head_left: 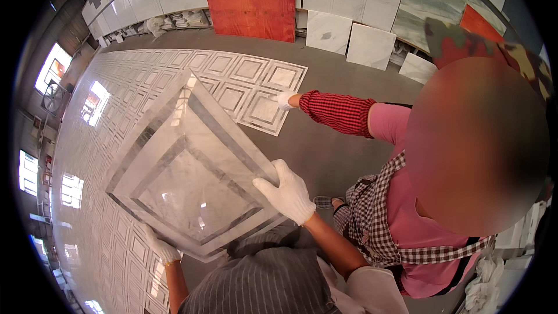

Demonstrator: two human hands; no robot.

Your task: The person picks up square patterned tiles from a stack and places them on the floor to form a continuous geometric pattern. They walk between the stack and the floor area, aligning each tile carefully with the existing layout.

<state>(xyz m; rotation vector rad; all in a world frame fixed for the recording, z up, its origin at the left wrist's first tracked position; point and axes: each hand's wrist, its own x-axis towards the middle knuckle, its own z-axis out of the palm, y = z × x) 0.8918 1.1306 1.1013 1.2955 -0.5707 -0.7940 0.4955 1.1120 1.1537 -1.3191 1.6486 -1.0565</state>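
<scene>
I hold a large, glossy marble tile (197, 192) tilted in front of my body. It is white-grey with darker grey bands forming nested squares. My right hand (286, 191), in a white knit glove, grips its right edge, thumb over the face. Around the lower left edge, my gloved left hand (160, 246) is closed; its fingers are partly hidden behind the tile. Beyond it, matching patterned tiles (247, 68) lie in rows across the floor. On my right a person in a pink top and checked apron (389, 209) stretches a gloved hand (285, 100) over the laid tiles.
Grey floor (325, 110) borders the laid tiles on the right. An orange-red board (251, 3) leans at the back, with pale stone slabs (328, 31) beside it. A fan (53, 97) and bright windows line the left wall. The other person stands close at my right.
</scene>
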